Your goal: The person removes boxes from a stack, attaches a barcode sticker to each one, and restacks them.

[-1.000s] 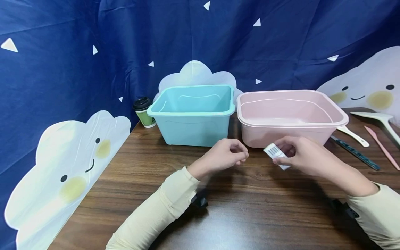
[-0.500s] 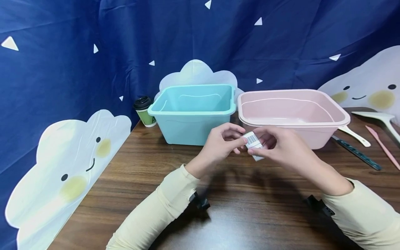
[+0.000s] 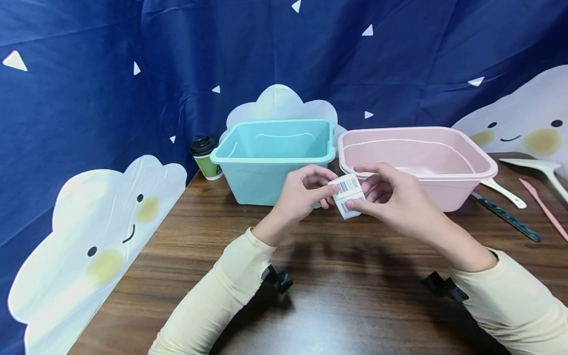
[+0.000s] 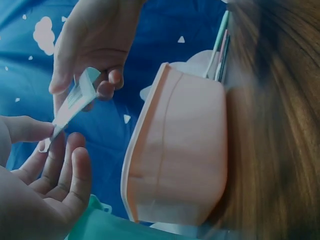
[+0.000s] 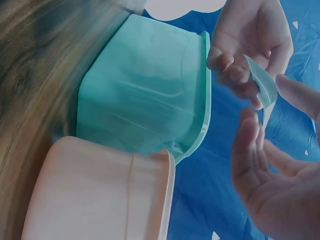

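A small white barcode label (image 3: 348,195) is held up above the brown table (image 3: 355,296), in front of the gap between a teal bin (image 3: 272,162) and a pink tub (image 3: 417,165). My left hand (image 3: 329,191) pinches its left edge. My right hand (image 3: 361,190) pinches its right side, index finger on top and thumb below. The left wrist view shows the label (image 4: 75,102) edge-on between the right hand (image 4: 95,45) and my left hand (image 4: 45,165). In the right wrist view the label (image 5: 265,85) lies between the left hand (image 5: 250,45) and my right hand (image 5: 270,165).
A paper cup with a black lid (image 3: 204,158) stands left of the teal bin. Right of the pink tub lie a white spatula (image 3: 539,170), a white spoon (image 3: 501,192), a dark knife (image 3: 506,217) and a pink knife (image 3: 543,209). A blue cloud-printed curtain hangs behind.
My right hand has carried the label left and up to the left hand. The left hand rose to meet it and now pinches its left edge.
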Tool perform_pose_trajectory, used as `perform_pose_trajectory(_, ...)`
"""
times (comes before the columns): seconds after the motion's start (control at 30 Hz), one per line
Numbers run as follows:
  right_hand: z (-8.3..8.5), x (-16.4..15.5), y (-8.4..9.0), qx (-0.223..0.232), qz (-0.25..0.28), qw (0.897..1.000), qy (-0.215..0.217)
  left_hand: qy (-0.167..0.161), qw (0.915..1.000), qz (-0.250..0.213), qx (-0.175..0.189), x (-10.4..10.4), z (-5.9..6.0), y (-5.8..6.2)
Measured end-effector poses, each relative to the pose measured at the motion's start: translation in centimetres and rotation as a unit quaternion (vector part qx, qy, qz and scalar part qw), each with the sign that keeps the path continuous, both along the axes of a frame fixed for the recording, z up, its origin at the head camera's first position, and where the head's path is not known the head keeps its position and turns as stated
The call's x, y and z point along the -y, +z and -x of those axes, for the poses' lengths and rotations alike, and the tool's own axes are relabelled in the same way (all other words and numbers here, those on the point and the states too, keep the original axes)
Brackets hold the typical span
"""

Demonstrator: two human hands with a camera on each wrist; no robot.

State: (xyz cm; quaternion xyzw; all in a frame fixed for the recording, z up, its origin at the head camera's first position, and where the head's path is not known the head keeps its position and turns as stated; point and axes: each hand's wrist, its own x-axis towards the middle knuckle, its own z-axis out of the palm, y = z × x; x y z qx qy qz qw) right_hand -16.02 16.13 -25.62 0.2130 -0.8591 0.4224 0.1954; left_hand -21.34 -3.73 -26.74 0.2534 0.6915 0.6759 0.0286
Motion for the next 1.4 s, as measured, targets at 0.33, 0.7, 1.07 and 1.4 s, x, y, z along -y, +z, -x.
perform_pose_trajectory(0.33,0.21,-0.47,0.03,-0.015,0.054,0.995,0.077,-0.014,0.9999,-0.005,-0.003,0.01,-0.1,0.22)
perform_pose_trajectory(0.7,0.21,-0.28,-0.22,-0.028,0.063,0.997,0.039,-0.045,0.9987,-0.021,-0.01,0.09,-0.31,0.19)
perform_pose_trajectory(1.07,0.23,-0.36,-0.63,-0.064,0.057,0.996,0.012,-0.058,0.9956,-0.021,-0.071,0.13,-0.48,0.15)
perform_pose_trajectory(1.4,0.16,-0.35,-0.7,-0.086,0.052,0.995,0.017,-0.044,0.9942,-0.037,-0.091,0.17,-0.58,0.17)
